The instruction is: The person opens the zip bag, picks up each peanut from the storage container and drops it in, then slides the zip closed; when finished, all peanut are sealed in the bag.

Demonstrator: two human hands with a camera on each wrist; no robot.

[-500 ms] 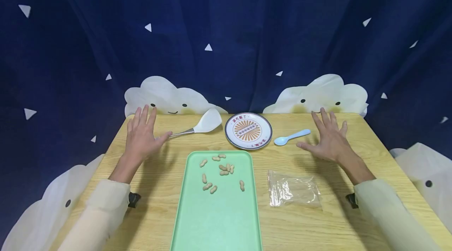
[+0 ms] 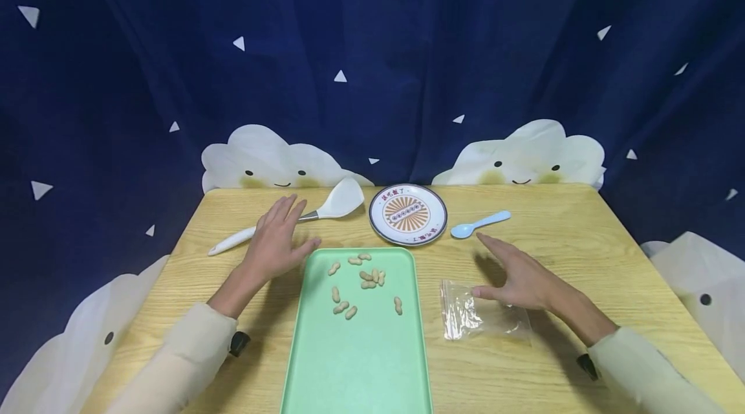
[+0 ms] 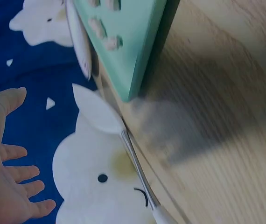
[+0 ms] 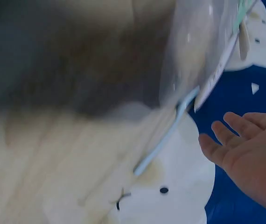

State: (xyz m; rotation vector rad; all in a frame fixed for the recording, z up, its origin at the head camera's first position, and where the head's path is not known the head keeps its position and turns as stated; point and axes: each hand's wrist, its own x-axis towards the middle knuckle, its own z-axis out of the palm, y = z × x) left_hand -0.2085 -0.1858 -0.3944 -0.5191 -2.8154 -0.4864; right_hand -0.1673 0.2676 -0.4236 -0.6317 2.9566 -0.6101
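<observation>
In the head view my left hand (image 2: 272, 251) hovers at the far left corner of a green tray (image 2: 355, 362), fingers spread, holding nothing. Several peanuts (image 2: 350, 312) in their shells lie on the tray's far half. Partly hidden behind that hand is a white spatula (image 2: 342, 199); the left wrist view shows its blade (image 3: 98, 109) beyond the fingers. My right hand (image 2: 520, 277) is over a clear zip bag (image 2: 465, 314), empty-handed, its thumb apart from the other fingers. In the right wrist view the bag (image 4: 193, 51) appears blurred, away from the fingers.
A round patterned plate (image 2: 408, 214) sits behind the tray. To its right lies a light blue spoon (image 2: 480, 224). The wooden table (image 2: 582, 233) ends at a dark blue curtain (image 2: 384, 45) with white clouds and triangles.
Both hands have moved inward and lower: the left away from the spatula's handle toward the tray, the right from beside the spoon to above the bag. The objects have stayed put.
</observation>
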